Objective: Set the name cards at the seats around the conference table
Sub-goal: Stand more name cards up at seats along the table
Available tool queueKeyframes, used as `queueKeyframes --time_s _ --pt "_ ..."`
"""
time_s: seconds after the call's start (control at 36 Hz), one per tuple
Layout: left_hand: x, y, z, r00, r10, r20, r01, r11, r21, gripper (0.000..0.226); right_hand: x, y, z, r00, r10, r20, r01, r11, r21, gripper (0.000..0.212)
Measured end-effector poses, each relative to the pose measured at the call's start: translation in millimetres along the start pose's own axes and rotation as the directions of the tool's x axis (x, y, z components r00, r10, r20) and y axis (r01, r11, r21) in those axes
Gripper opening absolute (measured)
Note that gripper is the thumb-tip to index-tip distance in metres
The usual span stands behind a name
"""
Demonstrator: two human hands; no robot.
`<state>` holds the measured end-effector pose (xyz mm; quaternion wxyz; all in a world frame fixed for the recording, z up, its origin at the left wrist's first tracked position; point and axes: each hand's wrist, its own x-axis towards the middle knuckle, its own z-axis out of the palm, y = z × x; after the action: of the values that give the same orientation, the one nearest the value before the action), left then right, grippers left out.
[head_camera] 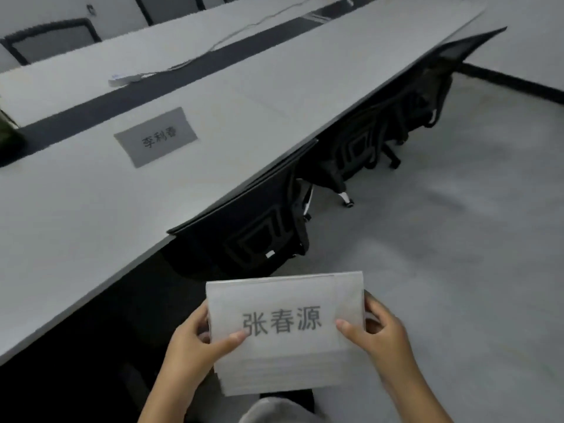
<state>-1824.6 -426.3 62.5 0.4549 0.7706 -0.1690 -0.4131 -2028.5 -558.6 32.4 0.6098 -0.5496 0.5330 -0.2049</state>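
Stack of name cards [285, 334]: held in front of the person, off the desk's near edge, above the floor; top card's printed characters face the camera.
Left hand [190, 340]: grip closed on the stack's left edge, thumb on the front face, fingers behind.
Right hand [377, 328]: grip closed on the right edge, thumb on the front.
Placed name card [155, 137]: on the desk [76, 215], well apart from the stack.
Chairs [259, 233]: pushed under the desk edge.

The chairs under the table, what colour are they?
Black, seen in the head view: the chairs are tucked under the pale grey table.
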Motion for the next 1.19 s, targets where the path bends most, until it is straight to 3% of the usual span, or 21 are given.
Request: queueKeyframes --time_s 0.11,0.22,0.31,0.64,0.78,0.92,1.19 --pt "29.6 20.4 66.3 0.984 0.030 0.177 -0.042 0.997 0.067 0.045 7.5 12.5 -60.0 0.977 0.023 -0.212 -0.014 0.999 0.045 0.078" --pt "64.9 49.9 131.9 0.953 0.062 0.297 -0.092 0.992 0.088 0.047 29.1 16.2 -110.0 0.932 0.049 -0.359 -0.009 0.994 0.113 0.063" --pt "95.4 79.7 178.3 0.927 0.098 0.361 -0.139 0.986 0.088 0.047 61.5 12.4 -146.1 0.912 0.044 -0.407 0.005 0.993 0.119 0.054" --pt "220.6 224.6 331.0 0.833 0.228 0.504 -0.292 0.955 0.049 0.050 205.1 -60.5 -271.4 0.832 -0.053 -0.553 0.125 0.988 0.094 0.054" --pt "264.8 258.3 398.8 0.821 0.204 0.533 -0.281 0.957 0.067 0.049 272.6 -66.2 -327.2 0.816 -0.031 -0.577 0.130 0.983 0.131 0.052" --pt "315.5 298.1 477.5 0.840 0.222 0.496 -0.278 0.960 0.042 0.050 363.4 -75.7 -397.0 0.846 -0.065 -0.529 0.145 0.983 0.110 0.055" --pt "389.0 386.7 620.5 0.913 0.213 0.347 -0.222 0.975 -0.014 0.051 523.0 -134.2 -537.9 0.913 -0.048 -0.404 0.094 0.991 0.094 0.049"
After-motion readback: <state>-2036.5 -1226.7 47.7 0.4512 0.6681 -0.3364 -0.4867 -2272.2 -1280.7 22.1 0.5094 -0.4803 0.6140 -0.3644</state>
